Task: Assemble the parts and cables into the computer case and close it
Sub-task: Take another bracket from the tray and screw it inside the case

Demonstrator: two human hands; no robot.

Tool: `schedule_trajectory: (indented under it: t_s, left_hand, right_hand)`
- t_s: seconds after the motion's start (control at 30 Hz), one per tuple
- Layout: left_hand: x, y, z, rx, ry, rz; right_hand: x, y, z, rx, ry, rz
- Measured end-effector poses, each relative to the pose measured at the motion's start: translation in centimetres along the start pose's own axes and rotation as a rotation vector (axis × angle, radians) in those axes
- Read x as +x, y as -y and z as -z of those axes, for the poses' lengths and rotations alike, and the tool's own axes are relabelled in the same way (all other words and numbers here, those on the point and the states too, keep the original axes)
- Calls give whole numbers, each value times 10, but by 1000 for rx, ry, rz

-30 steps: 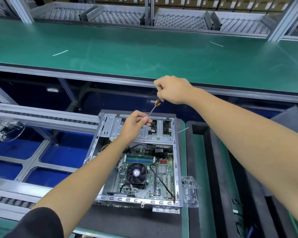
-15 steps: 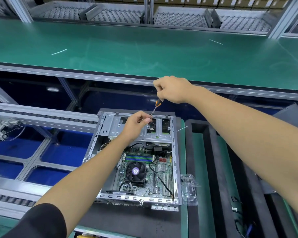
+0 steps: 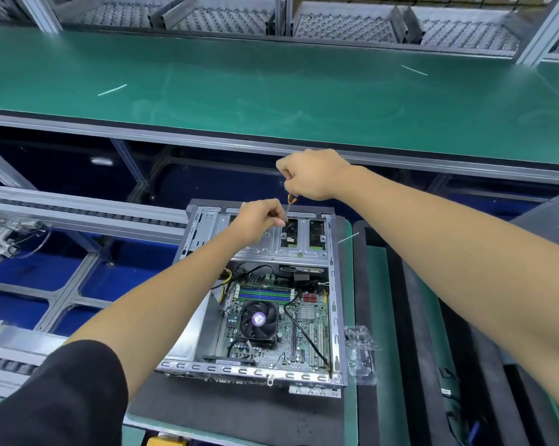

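An open metal computer case (image 3: 334,304) lies flat on a dark mat, its motherboard with a black CPU fan (image 3: 259,320) exposed. My right hand (image 3: 310,175) grips a screwdriver (image 3: 290,201) with an orange collar, held above the case's far end with its shaft slanting down. My left hand (image 3: 260,217) pinches the screwdriver's shaft near the tip, over the silver drive cage (image 3: 304,246). The tip and any screw are hidden behind my fingers.
A clear plastic blister tray (image 3: 360,355) lies just right of the case. Black foam trays (image 3: 416,317) fill the right side. A green conveyor belt (image 3: 271,85) runs across beyond the case. Metal roller rails (image 3: 78,214) stand to the left.
Both hands and the screwdriver stay over the drive cage with hardly any movement. The view has shifted slightly, so the case sits a little lower in frame.
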State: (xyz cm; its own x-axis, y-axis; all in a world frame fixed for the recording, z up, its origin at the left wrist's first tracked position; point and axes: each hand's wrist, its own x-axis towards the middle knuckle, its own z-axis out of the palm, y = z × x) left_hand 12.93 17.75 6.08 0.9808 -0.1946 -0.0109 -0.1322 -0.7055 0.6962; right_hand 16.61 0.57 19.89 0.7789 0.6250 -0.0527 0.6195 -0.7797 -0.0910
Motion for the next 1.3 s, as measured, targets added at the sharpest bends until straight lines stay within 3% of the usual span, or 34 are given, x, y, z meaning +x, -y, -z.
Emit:
schedule_trajectory:
  t_s: [0.33,0.73,0.93,1.03,1.1,1.2,1.3]
  left_hand:
    - [13,10,-23,306,52,58]
    - [14,26,-21,226,52,36]
    - [16,28,-19,308,86,23]
    - [13,28,-16,100,115,-34]
    - [12,28,-17,-45,40,-41]
    - [11,27,-21,-65,-22,-37]
    - [10,26,-20,-119,-3,-37]
  right_hand:
    - [19,0,-29,-24,109,-33]
    - [34,7,-38,-5,137,-58]
    - [40,13,-39,78,194,-137]
    - [42,14,-37,135,230,-196]
    - [43,14,-36,138,260,-207]
    - [42,10,-27,-22,295,-106]
    - [41,1,-13,-144,268,133]
